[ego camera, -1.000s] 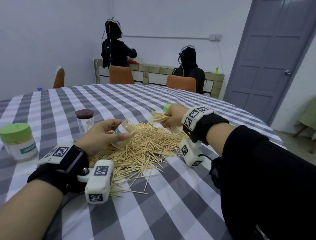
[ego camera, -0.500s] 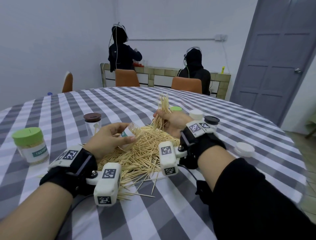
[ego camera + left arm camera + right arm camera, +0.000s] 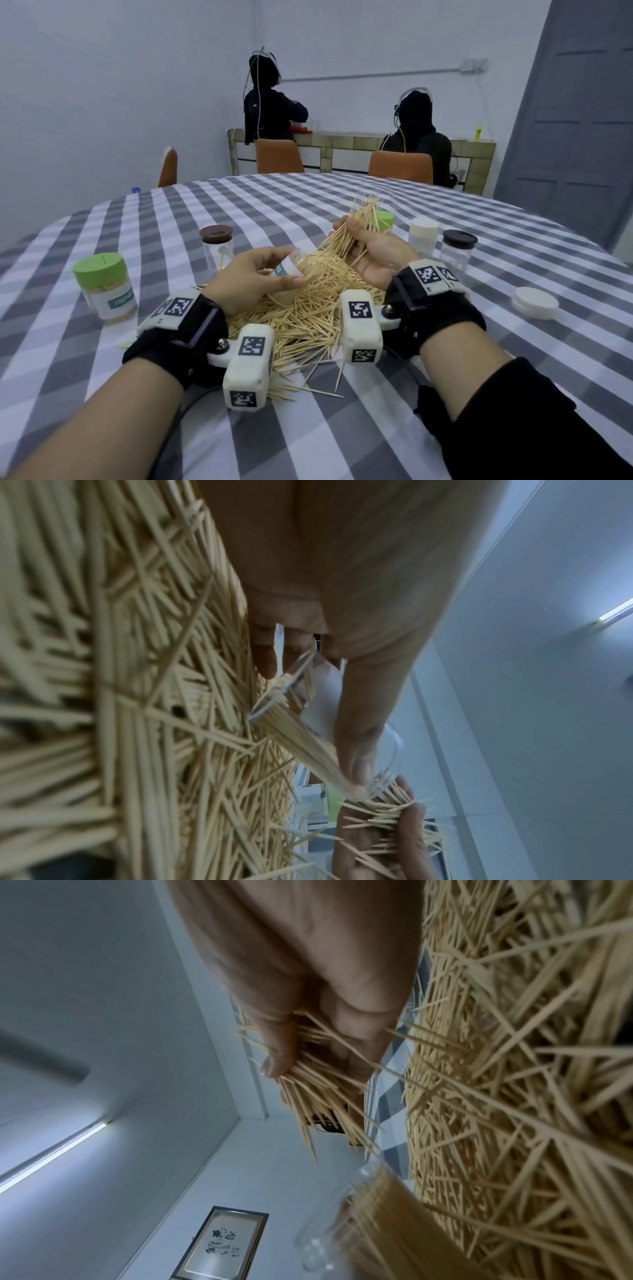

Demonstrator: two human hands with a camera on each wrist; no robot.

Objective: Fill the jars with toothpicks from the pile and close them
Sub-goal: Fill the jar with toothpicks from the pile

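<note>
A big pile of toothpicks [image 3: 301, 308] lies on the checked table in front of me. My left hand [image 3: 260, 274] grips a clear open jar [image 3: 294, 265], tilted on its side over the pile with its mouth toward the right; toothpicks lie inside it [image 3: 294, 723]. Just to its right, my right hand [image 3: 366, 246] grips a loose bunch of toothpicks [image 3: 368, 219] that fans up and away from the jar mouth. In the right wrist view the bunch [image 3: 318, 1091] sits between thumb and fingers, and the jar [image 3: 329, 1218] is below it.
A full green-lidded jar [image 3: 106, 287] stands at the left and a brown-lidded jar [image 3: 216, 246] behind my left hand. At the right stand a white-lidded jar [image 3: 423, 233], a black-lidded jar [image 3: 457, 250] and a green lid [image 3: 385, 219]; a loose white lid [image 3: 534, 301] lies further right.
My right hand lifted a bunch of toothpicks off the pile, turned palm up and brought it closer to the jar mouth. The left hand kept the jar tilted in place.
</note>
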